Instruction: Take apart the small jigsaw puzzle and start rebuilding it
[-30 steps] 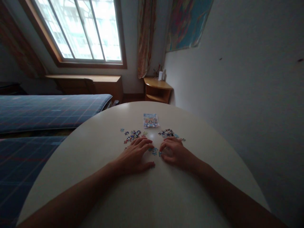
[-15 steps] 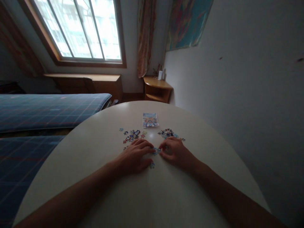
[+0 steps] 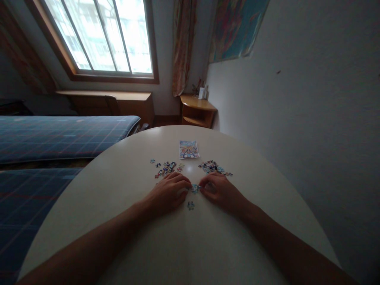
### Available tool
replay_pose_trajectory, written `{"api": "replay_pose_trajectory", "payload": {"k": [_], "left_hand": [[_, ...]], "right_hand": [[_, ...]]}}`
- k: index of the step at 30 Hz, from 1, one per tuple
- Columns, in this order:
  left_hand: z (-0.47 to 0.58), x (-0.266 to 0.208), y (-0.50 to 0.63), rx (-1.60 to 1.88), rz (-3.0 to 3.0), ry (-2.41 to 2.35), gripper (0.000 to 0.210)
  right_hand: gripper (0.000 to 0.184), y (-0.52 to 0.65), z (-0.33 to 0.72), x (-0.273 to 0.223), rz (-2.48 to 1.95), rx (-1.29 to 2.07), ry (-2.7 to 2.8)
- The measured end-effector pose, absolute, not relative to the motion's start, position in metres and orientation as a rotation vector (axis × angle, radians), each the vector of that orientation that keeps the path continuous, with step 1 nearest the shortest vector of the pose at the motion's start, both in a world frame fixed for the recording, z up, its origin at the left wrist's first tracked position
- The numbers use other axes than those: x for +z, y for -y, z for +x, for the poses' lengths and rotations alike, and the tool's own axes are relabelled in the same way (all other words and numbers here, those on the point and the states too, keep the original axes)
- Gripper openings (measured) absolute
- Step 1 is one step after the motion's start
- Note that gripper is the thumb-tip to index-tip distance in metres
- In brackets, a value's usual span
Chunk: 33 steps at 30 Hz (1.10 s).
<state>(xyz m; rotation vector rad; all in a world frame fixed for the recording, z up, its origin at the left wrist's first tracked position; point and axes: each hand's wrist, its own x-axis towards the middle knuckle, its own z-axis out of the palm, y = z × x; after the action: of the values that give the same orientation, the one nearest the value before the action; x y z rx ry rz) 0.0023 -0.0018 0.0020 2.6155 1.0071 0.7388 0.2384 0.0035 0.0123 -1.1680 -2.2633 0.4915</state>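
Note:
Small light-blue jigsaw puzzle pieces (image 3: 195, 189) lie together on the white table between my two hands. My left hand (image 3: 170, 192) grips their left edge, fingertips and thumb drawn together. From the other side, my right hand (image 3: 216, 187) pinches the right edge between thumb and index finger. Just below them rests a loose puzzle piece (image 3: 190, 205), touched by neither hand. Beyond my left hand spreads a pile of mixed pieces (image 3: 168, 168), partly covered by it. Another pile (image 3: 210, 166) sits past my right hand.
A printed picture sheet (image 3: 189, 150) lies farther back on the round white table (image 3: 237, 245). To the left stand seats with blue plaid cushions (image 3: 65, 136). A wooden corner shelf (image 3: 197, 103) is behind the table, and a wall (image 3: 297, 118) runs along the right.
My left thumb has moved off the loose piece and up to the pieces between my hands. Both hands have come slightly closer around these pieces. The loose piece stays put.

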Motion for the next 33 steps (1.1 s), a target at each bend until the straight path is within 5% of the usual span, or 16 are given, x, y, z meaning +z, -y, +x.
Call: {"api": "replay_pose_trajectory", "payload": {"k": [33], "left_hand": [[0.019, 0.003, 0.011, 1.046, 2.188, -1.218, 0.004]], "right_hand": [[0.016, 0.0, 0.228, 0.011, -1.098, 0.849, 1.98]]}}
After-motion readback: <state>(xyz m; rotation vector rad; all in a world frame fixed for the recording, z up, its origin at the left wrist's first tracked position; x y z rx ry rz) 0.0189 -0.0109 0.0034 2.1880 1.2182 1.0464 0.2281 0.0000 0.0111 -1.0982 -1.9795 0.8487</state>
